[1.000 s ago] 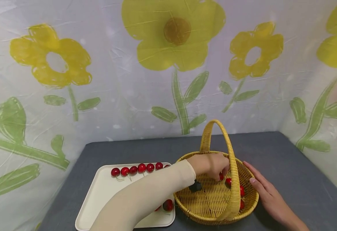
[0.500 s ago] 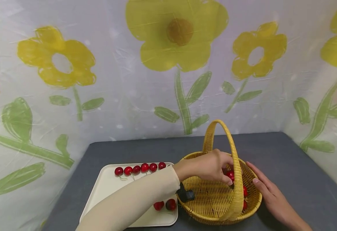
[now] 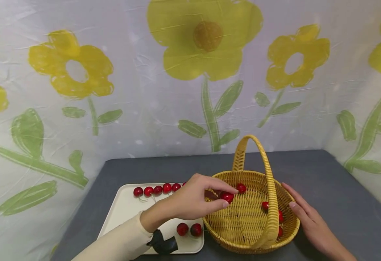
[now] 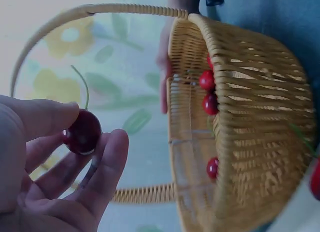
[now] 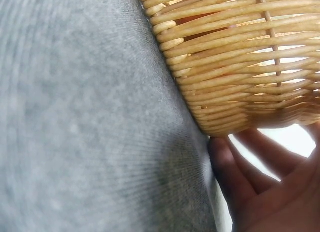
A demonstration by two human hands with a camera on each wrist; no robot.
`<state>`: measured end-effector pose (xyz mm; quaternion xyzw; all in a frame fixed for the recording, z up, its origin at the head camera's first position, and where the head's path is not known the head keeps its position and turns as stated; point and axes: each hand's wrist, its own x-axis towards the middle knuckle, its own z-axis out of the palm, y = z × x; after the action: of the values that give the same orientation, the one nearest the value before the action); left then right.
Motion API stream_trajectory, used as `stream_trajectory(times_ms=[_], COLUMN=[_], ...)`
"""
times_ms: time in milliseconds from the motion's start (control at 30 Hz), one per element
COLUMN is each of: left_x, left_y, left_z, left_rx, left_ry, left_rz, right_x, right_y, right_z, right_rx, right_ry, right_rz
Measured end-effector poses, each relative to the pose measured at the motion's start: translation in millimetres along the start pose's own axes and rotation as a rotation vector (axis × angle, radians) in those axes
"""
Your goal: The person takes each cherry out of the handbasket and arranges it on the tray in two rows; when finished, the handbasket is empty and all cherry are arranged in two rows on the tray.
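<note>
My left hand point(image 3: 191, 199) pinches a cherry point(image 3: 227, 197) between thumb and fingers, above the left side of the basket point(image 3: 244, 219). My right hand point(image 3: 311, 219) touches its right wall, fingers straight. Other cherries point(image 3: 241, 188) lie in the basket and on the tray point(image 3: 120, 214).

Booth-like indoor space, flower-printed hanging sheet point(image 3: 157, 112), dark grey table point(image 3: 174, 168)

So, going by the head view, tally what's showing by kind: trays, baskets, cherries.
Tray: 1
Basket: 1
Cherries: 13 (8 on the tray, 4 in the basket, 1 pinched by the left hand)
Total: 15, visible only; the left hand may hide more at the tray's back row.
</note>
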<state>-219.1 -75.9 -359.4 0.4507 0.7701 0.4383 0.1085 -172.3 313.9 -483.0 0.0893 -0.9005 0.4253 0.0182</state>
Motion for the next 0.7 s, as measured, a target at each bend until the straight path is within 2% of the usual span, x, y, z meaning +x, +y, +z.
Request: stream_trajectory(times_ms=[100, 200, 367, 467, 567, 700], left_x=[-28.1, -56.7, -103.8, -128.8, -147.0, -159.2], left_y=[-3.0, -6.4, -11.6, -16.0, -18.6, -20.2], left_z=[-7.0, -11.4, -15.5, -15.8, -15.7, -12.5], left_rx=[-0.061, -0.114, -0.135, -0.155, -0.176, -0.177], left_ry=[0.088, 0.183, 0.339, 0.406, 0.440, 0.468], left_rz=[-0.004, -0.035, -0.148, -0.202, -0.238, -0.311], right_x=[-0.1, 0.1, 0.4, 0.5, 0.3, 0.5], right_y=[0.7, 1.3, 1.7, 1.5, 1.7, 2.0], right_z=[-0.7, -1.5, -1.6, -0.9, -0.4, 0.3], right_rx=[0.003, 0.012, 0.019, 0.016, 0.013, 0.019], right_ry=[-0.001, -0.001, -0.001, -0.007, -0.003, 0.004], right_rz=[0.000, -0.004, -0.012, -0.003, -0.002, -0.015])
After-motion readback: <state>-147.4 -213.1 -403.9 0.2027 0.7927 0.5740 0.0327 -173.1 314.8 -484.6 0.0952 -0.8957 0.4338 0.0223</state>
